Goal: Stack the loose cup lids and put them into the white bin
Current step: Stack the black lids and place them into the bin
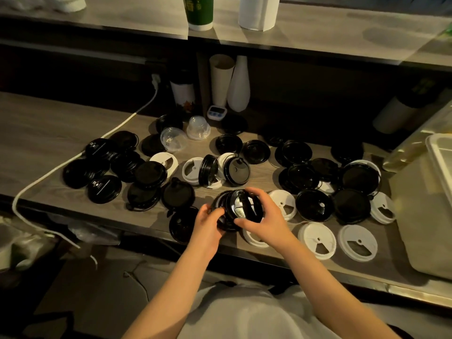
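Both hands are gripping a small stack of black lids (pixel 238 209): left grip (pixel 208 222) is clasping its left edge, right grip (pixel 263 217) its right, just above the counter (pixel 49 123).

No text can be read anywhere. The green cup (pixel 198 11) on the shelf carries pale print, too blurred to make out. Small white marks on two black lids (pixel 104 188) are equally illegible.

Setting: drinks counter of a café or tea shop. Evidence: wood-grain worktop (pixel 44 123) strewn with takeaway cup lids (pixel 314 205); raised serving ledge (pixel 318 33) at far side carrying a green paper cup (pixel 198 13); small kitchen timer (pixel 216 112) beneath.
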Demonstrator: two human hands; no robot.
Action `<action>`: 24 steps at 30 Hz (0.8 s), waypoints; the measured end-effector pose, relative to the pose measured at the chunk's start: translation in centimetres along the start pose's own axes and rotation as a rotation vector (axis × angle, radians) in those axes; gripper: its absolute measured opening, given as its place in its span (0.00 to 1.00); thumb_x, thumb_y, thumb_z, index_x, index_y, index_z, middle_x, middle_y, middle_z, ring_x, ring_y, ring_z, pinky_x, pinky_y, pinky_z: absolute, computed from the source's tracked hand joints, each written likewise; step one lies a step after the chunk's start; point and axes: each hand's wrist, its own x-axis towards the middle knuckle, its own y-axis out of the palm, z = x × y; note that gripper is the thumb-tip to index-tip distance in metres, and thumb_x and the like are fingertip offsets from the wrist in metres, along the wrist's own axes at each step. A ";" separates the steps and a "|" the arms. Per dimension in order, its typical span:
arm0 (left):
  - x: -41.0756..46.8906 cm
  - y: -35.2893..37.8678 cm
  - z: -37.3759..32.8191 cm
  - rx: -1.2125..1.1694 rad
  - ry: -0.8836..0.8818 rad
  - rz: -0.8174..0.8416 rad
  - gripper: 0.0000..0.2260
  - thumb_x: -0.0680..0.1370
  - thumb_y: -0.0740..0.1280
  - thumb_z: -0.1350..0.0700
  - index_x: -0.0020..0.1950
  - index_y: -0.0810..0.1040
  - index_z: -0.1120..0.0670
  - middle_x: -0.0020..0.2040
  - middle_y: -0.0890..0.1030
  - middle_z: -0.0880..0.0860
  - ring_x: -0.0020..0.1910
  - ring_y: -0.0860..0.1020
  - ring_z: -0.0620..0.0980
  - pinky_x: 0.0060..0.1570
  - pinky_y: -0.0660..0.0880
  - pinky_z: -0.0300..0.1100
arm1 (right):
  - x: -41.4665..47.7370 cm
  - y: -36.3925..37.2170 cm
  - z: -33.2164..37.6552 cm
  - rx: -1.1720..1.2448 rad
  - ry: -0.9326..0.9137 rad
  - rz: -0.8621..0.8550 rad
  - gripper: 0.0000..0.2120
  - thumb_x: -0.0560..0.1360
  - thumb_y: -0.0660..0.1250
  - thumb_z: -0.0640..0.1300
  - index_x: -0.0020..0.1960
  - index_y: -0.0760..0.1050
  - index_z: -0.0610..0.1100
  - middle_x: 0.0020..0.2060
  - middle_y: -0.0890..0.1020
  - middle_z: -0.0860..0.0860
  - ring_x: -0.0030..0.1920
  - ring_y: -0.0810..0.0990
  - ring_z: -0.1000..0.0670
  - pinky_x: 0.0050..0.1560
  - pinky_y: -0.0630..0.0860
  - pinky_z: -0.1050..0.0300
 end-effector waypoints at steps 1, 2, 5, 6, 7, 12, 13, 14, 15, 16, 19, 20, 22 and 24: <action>-0.2 0.5 0.1 -0.063 -0.042 0.004 0.08 0.79 0.59 0.63 0.57 0.73 0.58 0.52 0.79 0.60 0.47 0.79 0.53 0.43 0.76 0.46 | -0.2 0.0 -0.1 -0.014 -0.001 0.014 0.33 0.61 0.75 0.50 0.64 0.69 0.51 0.59 0.75 0.56 0.60 0.73 0.58 0.60 0.70 0.66; -0.4 0.9 0.2 -0.100 -0.086 0.017 0.09 0.80 0.58 0.60 0.56 0.75 0.58 0.50 0.80 0.59 0.46 0.79 0.53 0.43 0.76 0.45 | -0.3 -0.1 -0.2 -0.028 -0.004 0.021 0.34 0.61 0.74 0.50 0.65 0.69 0.51 0.59 0.75 0.55 0.61 0.73 0.58 0.61 0.70 0.63; -0.8 1.4 0.4 -0.076 -0.150 0.097 0.16 0.82 0.55 0.50 0.57 0.78 0.56 0.49 0.82 0.55 0.49 0.80 0.51 0.46 0.76 0.44 | -0.7 -0.7 -0.4 -0.122 -0.057 0.067 0.35 0.61 0.74 0.52 0.66 0.67 0.52 0.61 0.74 0.56 0.63 0.71 0.58 0.64 0.70 0.59; -0.8 1.4 0.5 -0.045 -0.158 0.124 0.16 0.82 0.54 0.48 0.56 0.78 0.55 0.50 0.82 0.55 0.49 0.80 0.50 0.45 0.75 0.43 | -0.8 -1.0 -0.4 -0.176 -0.087 0.093 0.36 0.61 0.74 0.54 0.67 0.67 0.52 0.63 0.73 0.56 0.64 0.71 0.57 0.65 0.69 0.57; -1.0 1.5 0.7 -0.014 -0.165 0.150 0.16 0.82 0.54 0.48 0.57 0.78 0.55 0.51 0.82 0.55 0.49 0.80 0.49 0.44 0.75 0.42 | -0.8 -1.2 -0.5 -0.231 -0.117 0.114 0.37 0.61 0.73 0.56 0.68 0.66 0.52 0.64 0.72 0.57 0.65 0.70 0.55 0.66 0.68 0.55; -1.1 1.2 0.9 0.077 -0.096 0.247 0.14 0.79 0.59 0.61 0.65 0.72 0.55 0.55 0.80 0.57 0.52 0.79 0.52 0.42 0.75 0.42 | -0.7 -2.4 -0.4 -0.407 -0.153 0.200 0.40 0.64 0.72 0.58 0.72 0.63 0.54 0.71 0.66 0.54 0.69 0.65 0.49 0.69 0.64 0.51; -1.2 1.1 0.9 0.090 -0.084 0.270 0.14 0.79 0.60 0.62 0.64 0.72 0.55 0.53 0.81 0.56 0.52 0.79 0.52 0.42 0.76 0.43 | -0.8 -2.7 -0.4 -0.423 -0.159 0.204 0.39 0.64 0.73 0.57 0.72 0.63 0.54 0.72 0.65 0.54 0.70 0.65 0.49 0.69 0.63 0.51; -1.3 1.1 0.8 0.099 -0.076 0.293 0.13 0.79 0.60 0.63 0.63 0.73 0.55 0.52 0.81 0.56 0.52 0.79 0.52 0.42 0.76 0.43 | -1.0 -2.9 -0.4 -0.428 -0.163 0.201 0.39 0.65 0.74 0.56 0.72 0.63 0.54 0.72 0.65 0.54 0.69 0.65 0.49 0.69 0.63 0.52; -1.3 1.2 0.7 0.105 -0.072 0.307 0.13 0.78 0.60 0.64 0.62 0.74 0.55 0.52 0.81 0.56 0.51 0.80 0.52 0.42 0.76 0.43 | -1.2 -3.0 -0.5 -0.423 -0.165 0.192 0.39 0.65 0.74 0.55 0.72 0.63 0.54 0.72 0.65 0.54 0.69 0.65 0.49 0.69 0.62 0.53; -1.4 1.3 0.7 0.103 -0.073 0.314 0.12 0.78 0.61 0.65 0.60 0.75 0.55 0.51 0.81 0.56 0.51 0.80 0.52 0.41 0.76 0.44 | -1.4 -3.2 -0.6 -0.409 -0.162 0.182 0.38 0.65 0.73 0.56 0.72 0.63 0.55 0.72 0.65 0.54 0.70 0.65 0.50 0.69 0.62 0.54; -1.1 2.1 0.9 0.087 -0.091 0.315 0.13 0.77 0.61 0.66 0.61 0.74 0.58 0.53 0.81 0.59 0.52 0.80 0.54 0.42 0.77 0.45 | -2.0 -4.0 -0.9 -0.313 -0.131 0.150 0.36 0.64 0.72 0.57 0.70 0.65 0.58 0.69 0.67 0.54 0.69 0.65 0.53 0.69 0.65 0.56; -1.1 2.7 0.8 0.086 -0.094 0.326 0.14 0.78 0.60 0.67 0.62 0.73 0.59 0.54 0.80 0.59 0.52 0.79 0.55 0.44 0.77 0.47 | -2.3 -4.5 -0.9 -0.265 -0.110 0.126 0.35 0.65 0.73 0.54 0.70 0.65 0.58 0.67 0.68 0.55 0.68 0.67 0.55 0.67 0.67 0.59; -1.1 4.2 0.5 0.097 -0.084 0.367 0.14 0.78 0.58 0.69 0.63 0.71 0.60 0.53 0.79 0.60 0.51 0.79 0.56 0.50 0.76 0.50 | -2.6 -5.8 -0.7 -0.098 -0.020 0.051 0.32 0.70 0.73 0.45 0.69 0.64 0.57 0.64 0.70 0.57 0.63 0.70 0.57 0.61 0.72 0.64; -1.3 6.0 -0.1 0.130 -0.063 0.419 0.14 0.78 0.56 0.70 0.61 0.71 0.60 0.53 0.79 0.59 0.50 0.79 0.54 0.52 0.75 0.50 | -3.0 -7.4 -0.3 0.094 0.085 -0.049 0.27 0.74 0.70 0.42 0.69 0.64 0.56 0.61 0.72 0.57 0.58 0.75 0.55 0.53 0.75 0.63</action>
